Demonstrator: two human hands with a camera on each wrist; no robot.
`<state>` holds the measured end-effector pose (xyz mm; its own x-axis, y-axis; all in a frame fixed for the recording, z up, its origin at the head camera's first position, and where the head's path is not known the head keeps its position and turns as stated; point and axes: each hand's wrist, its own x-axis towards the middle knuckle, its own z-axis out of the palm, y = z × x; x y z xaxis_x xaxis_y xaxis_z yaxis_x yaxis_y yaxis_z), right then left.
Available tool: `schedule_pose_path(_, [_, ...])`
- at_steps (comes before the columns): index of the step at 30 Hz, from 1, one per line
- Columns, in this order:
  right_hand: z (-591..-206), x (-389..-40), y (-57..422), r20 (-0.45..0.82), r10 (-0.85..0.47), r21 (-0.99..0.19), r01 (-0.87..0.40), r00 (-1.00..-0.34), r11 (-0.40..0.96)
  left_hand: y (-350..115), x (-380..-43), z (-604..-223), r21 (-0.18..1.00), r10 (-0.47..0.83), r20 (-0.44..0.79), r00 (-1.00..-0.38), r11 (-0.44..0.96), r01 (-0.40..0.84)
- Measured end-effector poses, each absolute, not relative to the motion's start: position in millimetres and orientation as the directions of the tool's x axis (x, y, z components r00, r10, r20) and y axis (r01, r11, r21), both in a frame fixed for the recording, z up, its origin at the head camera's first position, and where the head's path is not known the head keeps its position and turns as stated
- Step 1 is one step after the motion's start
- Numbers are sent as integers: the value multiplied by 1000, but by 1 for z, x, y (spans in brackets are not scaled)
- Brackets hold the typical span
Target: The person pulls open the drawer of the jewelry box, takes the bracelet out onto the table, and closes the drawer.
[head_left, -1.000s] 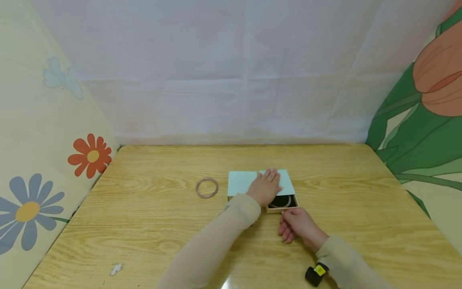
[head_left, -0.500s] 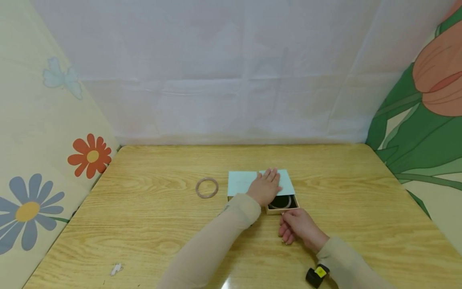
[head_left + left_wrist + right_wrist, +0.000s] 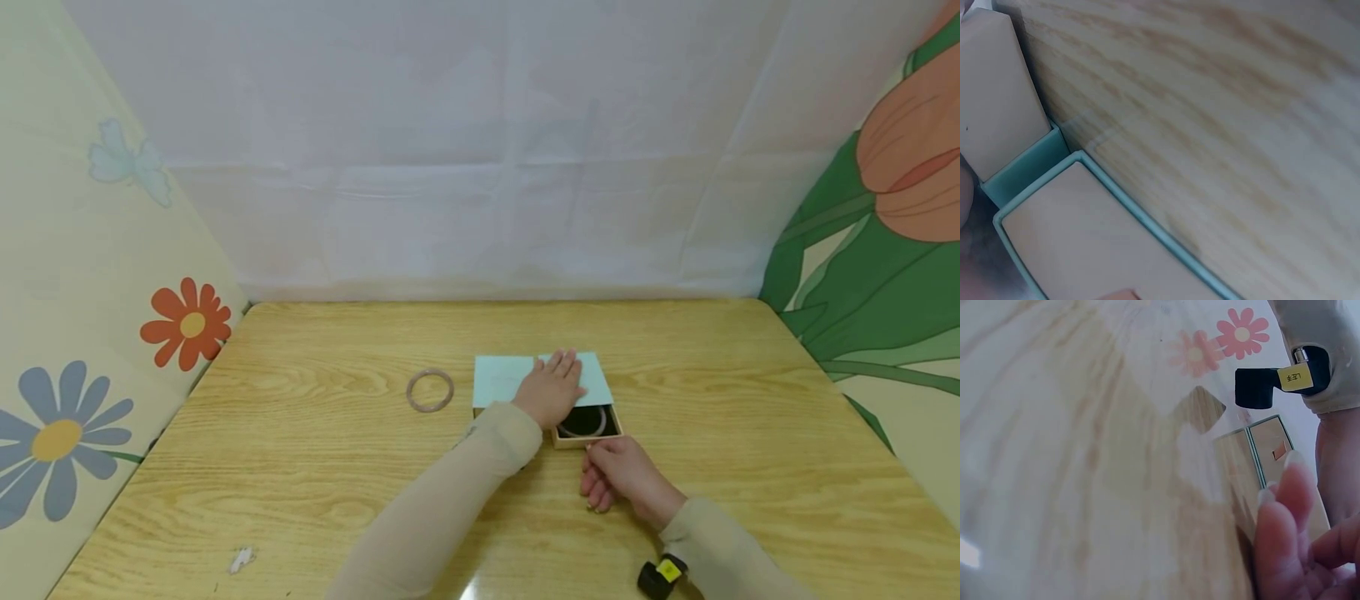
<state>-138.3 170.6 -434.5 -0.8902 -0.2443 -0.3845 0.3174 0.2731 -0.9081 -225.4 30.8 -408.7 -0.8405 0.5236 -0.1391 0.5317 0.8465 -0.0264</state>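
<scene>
Drawer box (image 3: 498,379), flat-topped and pale blue, sits on the wood-grain table (image 3: 337,467), its right-hand drawer (image 3: 567,443) standing partly out; inside, a smooth round bangle (image 3: 603,419) lies on black lining. Left hand (image 3: 551,392) rests on top, fingers straight; right hand (image 3: 622,471) pinches the drawer's front. Only the right wrist view shows a brown tab (image 3: 1280,450) on the neighbouring front. Another bangle (image 3: 431,408) lies left of the box.

Wood-grain worktop (image 3: 337,467) beneath the left hand (image 3: 550,392) and right hand (image 3: 622,472), white sheet (image 3: 480,167) beyond both, red flower (image 3: 192,325), grey-blue flower (image 3: 57,439) and pale butterfly (image 3: 131,163) well left of the left hand, orange tulip (image 3: 911,167) well right of the right hand
</scene>
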Motion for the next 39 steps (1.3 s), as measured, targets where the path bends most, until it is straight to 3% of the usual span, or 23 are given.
schedule_pose_path(32, [-435,-132,172,-388,-280,-914,327,-878,242,32,-228,-412,-48,523,-132,-842,845,532])
schedule_pose_path(39, [-426,-131,177,-374,-311,-906,274,-874,322,32,-229,-410,-41,524,-142,-840,845,533])
